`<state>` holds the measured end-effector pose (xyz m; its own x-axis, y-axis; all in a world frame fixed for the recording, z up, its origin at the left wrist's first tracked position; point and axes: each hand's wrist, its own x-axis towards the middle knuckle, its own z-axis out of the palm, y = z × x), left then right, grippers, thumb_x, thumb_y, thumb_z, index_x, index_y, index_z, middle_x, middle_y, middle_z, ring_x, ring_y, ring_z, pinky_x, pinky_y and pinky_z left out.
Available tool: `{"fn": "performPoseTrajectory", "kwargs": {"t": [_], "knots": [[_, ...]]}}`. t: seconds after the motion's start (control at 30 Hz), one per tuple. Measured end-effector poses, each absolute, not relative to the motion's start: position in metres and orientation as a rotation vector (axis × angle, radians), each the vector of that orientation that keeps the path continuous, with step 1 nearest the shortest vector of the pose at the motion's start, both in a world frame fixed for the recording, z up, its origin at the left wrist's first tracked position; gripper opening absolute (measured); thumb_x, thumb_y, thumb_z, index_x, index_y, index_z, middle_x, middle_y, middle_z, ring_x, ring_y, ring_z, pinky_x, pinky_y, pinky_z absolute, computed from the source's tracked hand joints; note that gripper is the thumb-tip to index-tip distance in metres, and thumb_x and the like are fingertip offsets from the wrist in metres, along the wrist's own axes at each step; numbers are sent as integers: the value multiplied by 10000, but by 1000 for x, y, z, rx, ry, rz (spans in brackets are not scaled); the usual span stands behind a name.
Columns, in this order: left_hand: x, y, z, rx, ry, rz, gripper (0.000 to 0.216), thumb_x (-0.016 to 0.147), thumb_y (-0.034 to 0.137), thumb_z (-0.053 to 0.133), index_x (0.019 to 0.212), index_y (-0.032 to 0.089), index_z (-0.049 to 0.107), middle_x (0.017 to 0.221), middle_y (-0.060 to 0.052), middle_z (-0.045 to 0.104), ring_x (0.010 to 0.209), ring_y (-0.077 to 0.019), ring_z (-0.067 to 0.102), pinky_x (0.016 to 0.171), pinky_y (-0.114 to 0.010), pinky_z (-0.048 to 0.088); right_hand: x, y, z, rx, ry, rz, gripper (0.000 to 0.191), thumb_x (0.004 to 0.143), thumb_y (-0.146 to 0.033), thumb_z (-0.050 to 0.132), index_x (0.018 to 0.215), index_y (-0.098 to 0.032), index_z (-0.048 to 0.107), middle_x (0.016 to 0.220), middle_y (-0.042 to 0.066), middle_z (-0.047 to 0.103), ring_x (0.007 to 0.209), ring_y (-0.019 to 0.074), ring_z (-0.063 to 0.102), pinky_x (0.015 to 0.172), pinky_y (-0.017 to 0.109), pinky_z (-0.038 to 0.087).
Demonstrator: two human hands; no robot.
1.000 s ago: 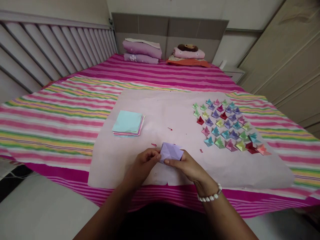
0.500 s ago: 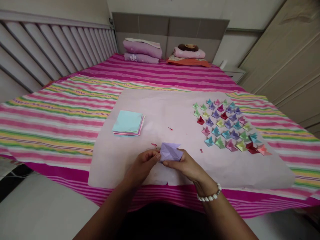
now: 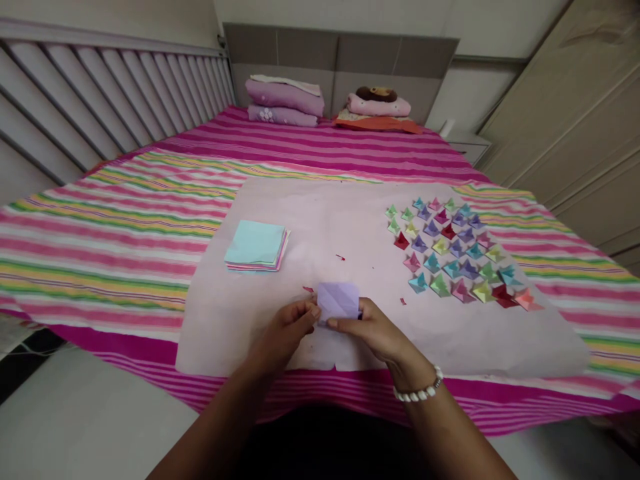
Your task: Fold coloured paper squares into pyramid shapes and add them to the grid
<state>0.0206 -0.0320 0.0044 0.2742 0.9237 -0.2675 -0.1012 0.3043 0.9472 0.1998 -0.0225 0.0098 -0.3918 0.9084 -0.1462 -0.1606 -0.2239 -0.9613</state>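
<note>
A lilac paper square point(image 3: 339, 300), creased with fold lines, is pinched between both my hands just above the pale pink sheet point(image 3: 350, 227) near the bed's front edge. My left hand point(image 3: 287, 330) grips its left side with curled fingers. My right hand point(image 3: 377, 333), with a white bead bracelet at the wrist, holds its right and lower edge. A stack of coloured paper squares point(image 3: 256, 245), light blue on top, lies to the left. Several small folded paper shapes point(image 3: 453, 250) in many colours are laid out in rows to the right.
The pink sheet lies on a striped bedspread point(image 3: 125, 233). Small red paper scraps point(image 3: 307, 289) dot the sheet. Folded pillows and blankets point(image 3: 285, 100) sit at the headboard. A slatted rail point(image 3: 100, 100) runs along the left, a wardrobe point(image 3: 575, 113) stands to the right.
The lilac paper has been folded flatter: its raised, angular flaps are now pressed into a neater square between my hands. My hands stay in the same spot.
</note>
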Motion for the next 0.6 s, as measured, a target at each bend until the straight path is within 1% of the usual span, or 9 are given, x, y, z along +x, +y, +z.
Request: {"fn": "performPoseTrajectory", "kwargs": {"t": [0.07, 0.13, 0.17, 0.23, 0.27, 0.3, 0.43, 0.5, 0.6], "knots": [[21, -32, 7, 942, 1076, 876, 296, 778, 450, 644, 728, 169, 564, 739, 20, 527, 703, -106, 469, 663, -231, 392, 200, -22, 12, -997, -1208, 1721, 256, 693, -308, 776, 904, -174, 724, 835, 13, 709, 757, 155, 618, 774, 312, 474], [21, -32, 9, 930, 1075, 868, 278, 760, 431, 674, 841, 179, 590, 839, -4, 593, 755, -119, 524, 663, -236, 411, 201, -22, 14, -1003, -1203, 1713, 250, 700, -334, 775, 888, -177, 722, 818, 8, 699, 732, 143, 604, 738, 290, 470], [21, -31, 10, 947, 1044, 870, 310, 732, 402, 711, 921, 185, 595, 900, -20, 620, 780, -128, 551, 667, -243, 422, 201, -22, 15, -1005, -1210, 1711, 250, 700, -345, 776, 878, -178, 720, 803, 6, 690, 714, 137, 595, 711, 278, 467], [23, -31, 10, 1009, 941, 888, 493, 660, 319, 784, 1087, 199, 566, 1022, -54, 646, 839, -155, 596, 712, -272, 452, 201, -22, 16, -1015, -1225, 1710, 259, 704, -375, 773, 857, -175, 713, 754, 1, 666, 665, 126, 570, 644, 256, 454], [23, -31, 9, 1042, 899, 897, 561, 640, 289, 799, 1135, 201, 550, 1063, -69, 648, 865, -169, 609, 737, -286, 461, 200, -22, 16, -1025, -1231, 1708, 266, 713, -396, 764, 844, -172, 707, 719, -3, 647, 632, 120, 552, 605, 246, 442], [24, -30, 9, 1072, 876, 898, 577, 647, 282, 795, 1160, 200, 544, 1084, -81, 648, 878, -177, 615, 745, -292, 466, 200, -21, 16, -1033, -1235, 1705, 275, 726, -418, 751, 828, -167, 700, 682, -8, 624, 599, 112, 530, 570, 237, 426], [23, -31, 8, 1105, 1019, 899, 478, 757, 387, 687, 1174, 184, 572, 1085, -106, 644, 816, -165, 600, 608, -239, 439, 200, -21, 15, -1048, -1238, 1699, 327, 785, -488, 680, 765, -163, 658, 596, -30, 534, 524, 86, 454, 496, 212, 376], [21, -31, 10, 1081, 1097, 935, 468, 771, 407, 665, 1182, 198, 581, 1079, -96, 643, 804, -158, 594, 597, -231, 432, 201, -20, 14, -1033, -1234, 1712, 356, 788, -523, 663, 746, -171, 637, 598, -30, 519, 520, 87, 444, 484, 211, 378], [20, -32, 12, 1087, 1100, 942, 352, 757, 386, 684, 1046, 187, 653, 915, -52, 674, 733, -136, 574, 620, -233, 423, 202, -20, 14, -984, -1230, 1721, 401, 769, -572, 655, 695, -181, 607, 600, -31, 497, 524, 95, 444, 474, 215, 396]]}}
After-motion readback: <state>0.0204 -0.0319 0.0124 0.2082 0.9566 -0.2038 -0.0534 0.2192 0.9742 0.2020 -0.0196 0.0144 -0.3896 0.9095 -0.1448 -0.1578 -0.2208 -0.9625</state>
